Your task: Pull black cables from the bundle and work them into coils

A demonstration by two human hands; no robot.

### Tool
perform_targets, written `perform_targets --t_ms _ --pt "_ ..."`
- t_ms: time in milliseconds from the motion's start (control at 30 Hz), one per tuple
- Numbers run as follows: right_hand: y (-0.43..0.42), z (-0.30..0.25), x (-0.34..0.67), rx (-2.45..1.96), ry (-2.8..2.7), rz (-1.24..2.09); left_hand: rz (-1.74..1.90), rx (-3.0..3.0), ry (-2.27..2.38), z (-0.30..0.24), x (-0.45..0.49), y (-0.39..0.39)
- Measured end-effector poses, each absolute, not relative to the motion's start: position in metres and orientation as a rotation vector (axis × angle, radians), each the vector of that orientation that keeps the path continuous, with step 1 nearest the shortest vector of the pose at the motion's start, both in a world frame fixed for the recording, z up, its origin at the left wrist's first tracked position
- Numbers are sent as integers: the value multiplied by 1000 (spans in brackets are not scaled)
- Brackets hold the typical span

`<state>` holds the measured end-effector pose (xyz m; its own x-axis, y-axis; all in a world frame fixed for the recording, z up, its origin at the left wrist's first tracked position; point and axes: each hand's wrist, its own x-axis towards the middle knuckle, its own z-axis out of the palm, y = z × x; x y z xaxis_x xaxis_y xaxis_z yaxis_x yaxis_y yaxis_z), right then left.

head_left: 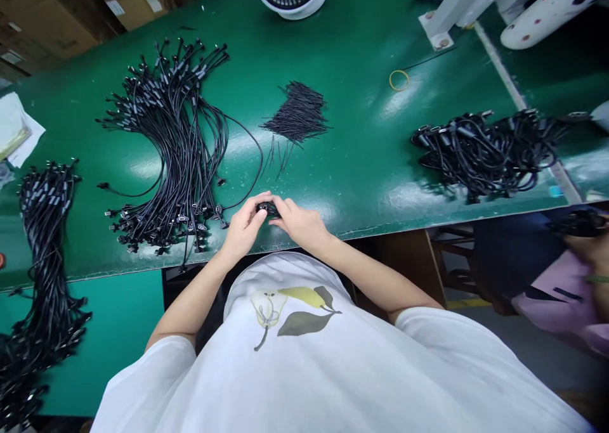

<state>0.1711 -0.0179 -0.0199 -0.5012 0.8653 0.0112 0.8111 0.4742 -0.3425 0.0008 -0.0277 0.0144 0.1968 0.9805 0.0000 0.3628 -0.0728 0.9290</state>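
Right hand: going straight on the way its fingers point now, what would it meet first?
The small black coiled cable that the right hand pinches together with the left hand. Past those, probably the large fanned bundle of black cables on the green table, though depth is unclear.

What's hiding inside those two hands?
A small black cable bundle peeks out between the left hand and right hand, above the green table. The fingers cover most of it, so its ends cannot be seen.

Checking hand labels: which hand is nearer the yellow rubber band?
Right. Both hold a small black cable; the right hand is down-left of the yellow rubber band, the left hand farther left.
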Motion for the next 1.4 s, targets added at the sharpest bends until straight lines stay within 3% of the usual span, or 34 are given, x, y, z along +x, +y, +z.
perform_targets --t_ms 467,733,867,1033,1200,1400 --pt "-3 -38 182 -1307 -2666 469 608 1633 1476 -6 9 -20" --pt "-12 -54 207 -1437 -2652 552 677 1465 1426 -25 17 -11" --pt "4 -47 271 -1881 -2325 519 630 1593 1393 -21 11 -10" --pt "48 -11 426 -2573 -1467 18 561 1792 1801 -31 -43 -9" --pt "74 -11 500 -2645 -1321 -52 333 2143 1869 -50 -71 -16" --pt "63 -24 492 -2554 -1225 -141 271 2298 1907 -60 -71 -25"
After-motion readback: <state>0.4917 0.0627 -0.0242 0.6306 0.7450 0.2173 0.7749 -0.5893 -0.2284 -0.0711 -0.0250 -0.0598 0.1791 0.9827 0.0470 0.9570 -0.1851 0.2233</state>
